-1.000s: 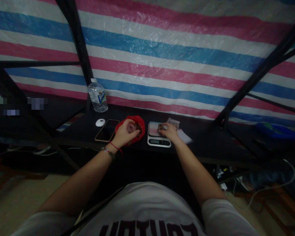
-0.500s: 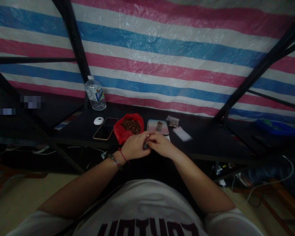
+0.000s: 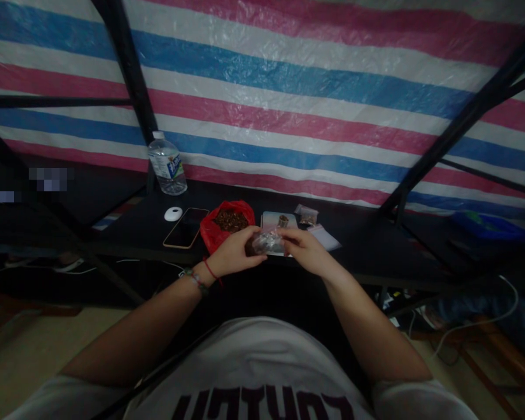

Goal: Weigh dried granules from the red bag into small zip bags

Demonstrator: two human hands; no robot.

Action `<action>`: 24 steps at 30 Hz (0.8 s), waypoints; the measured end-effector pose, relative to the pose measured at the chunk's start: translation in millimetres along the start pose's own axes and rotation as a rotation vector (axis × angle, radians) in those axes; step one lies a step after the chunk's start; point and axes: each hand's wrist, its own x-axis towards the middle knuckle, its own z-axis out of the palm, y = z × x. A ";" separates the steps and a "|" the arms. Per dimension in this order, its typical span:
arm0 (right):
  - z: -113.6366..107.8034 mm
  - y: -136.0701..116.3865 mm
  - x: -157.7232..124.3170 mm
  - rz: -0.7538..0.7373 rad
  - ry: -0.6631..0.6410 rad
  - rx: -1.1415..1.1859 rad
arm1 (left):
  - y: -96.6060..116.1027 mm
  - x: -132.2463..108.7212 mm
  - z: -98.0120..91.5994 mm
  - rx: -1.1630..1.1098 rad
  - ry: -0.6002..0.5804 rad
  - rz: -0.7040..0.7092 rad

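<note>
Between my two hands, over the table's front edge, is a small clear plastic bag [image 3: 268, 241] with dark contents toward its left end. My left hand [image 3: 234, 252] is closed round the left end, thumb below and fingers above. The fingers of my right hand [image 3: 304, 249] pinch the bag's right end. A red plastic bag [image 3: 210, 228] full of brown dried bits [image 3: 231, 220] stands open just beyond my left hand. Behind the clear bag lies a pale flat square pad [image 3: 269, 218] with a small cup of brown bits [image 3: 283, 220] on it.
At the right lie a filled small zip bag [image 3: 308, 217] and a stack of flat zip bags [image 3: 326, 238]. A phone [image 3: 186, 227], a white round object [image 3: 173, 214] and a water bottle [image 3: 168, 166] are on the left. Black metal posts [image 3: 133, 76] frame the table, with striped sheeting behind.
My hands have moved apart, and the clear bag, mostly covered before, now shows stretched between them. My right hand has shifted right. The view has moved slightly.
</note>
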 end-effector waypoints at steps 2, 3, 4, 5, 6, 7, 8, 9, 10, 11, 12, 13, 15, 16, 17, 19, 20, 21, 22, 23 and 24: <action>-4.2 -2.3 0.1 0.003 0.032 0.014 | -3.9 1.8 1.0 -0.325 0.006 -0.093; -6.6 -4.2 0.1 0.007 0.057 0.019 | -5.0 2.6 2.1 -0.491 0.014 -0.139; -9.1 -6.4 -0.1 0.010 0.085 0.022 | -5.4 3.4 3.5 -0.639 0.025 -0.179; -11.5 -8.6 -0.4 0.011 0.109 0.019 | -4.9 4.0 4.8 -0.757 0.039 -0.209; -13.6 -10.6 -0.8 0.008 0.127 0.010 | -3.7 4.5 6.0 -0.841 0.056 -0.232; -15.2 -12.3 -1.3 -0.002 0.133 -0.005 | -1.8 4.8 7.0 -0.895 0.072 -0.249; -16.3 -13.5 -1.8 -0.019 0.128 -0.027 | 0.3 5.0 7.8 -0.925 0.084 -0.263; -16.9 -14.2 -2.3 -0.040 0.114 -0.051 | 2.5 5.1 8.3 -0.939 0.095 -0.272; -17.2 -14.5 -2.8 -0.063 0.103 -0.073 | 4.5 5.0 8.7 -0.944 0.105 -0.277; -17.1 -14.3 -3.2 -0.082 0.095 -0.088 | 6.2 4.9 9.0 -0.945 0.110 -0.280; -17.0 -13.8 -3.5 -0.094 0.090 -0.097 | 7.4 4.7 9.1 -0.944 0.108 -0.284; -16.7 -13.1 -3.7 -0.098 0.088 -0.099 | 8.2 4.6 9.1 -0.945 0.104 -0.288; -16.4 -11.5 -3.8 -0.089 0.085 -0.086 | 9.0 4.3 9.2 -0.948 0.088 -0.306; -16.2 -10.6 -3.6 -0.082 0.084 -0.075 | 9.1 4.2 9.2 -0.947 0.081 -0.313; -16.0 -9.7 -3.3 -0.074 0.082 -0.063 | 9.2 4.0 9.3 -0.943 0.075 -0.317; -15.4 -7.5 -2.6 -0.056 0.077 -0.041 | 9.6 3.9 9.2 -0.936 0.064 -0.313; -14.9 -6.2 -2.2 -0.044 0.072 -0.030 | 9.7 3.8 9.2 -0.926 0.063 -0.311; -14.3 -4.6 -1.7 -0.030 0.063 -0.019 | 9.7 3.8 9.1 -0.912 0.068 -0.315; -13.7 -3.0 -1.3 -0.017 0.055 -0.010 | 9.4 3.9 9.0 -0.895 0.078 -0.326; -13.2 -1.3 -0.8 -0.007 0.046 -0.004 | 8.6 4.2 9.0 -0.878 0.090 -0.343; -12.8 0.3 -0.4 0.001 0.041 -0.004 | 7.1 4.6 9.1 -0.863 0.102 -0.362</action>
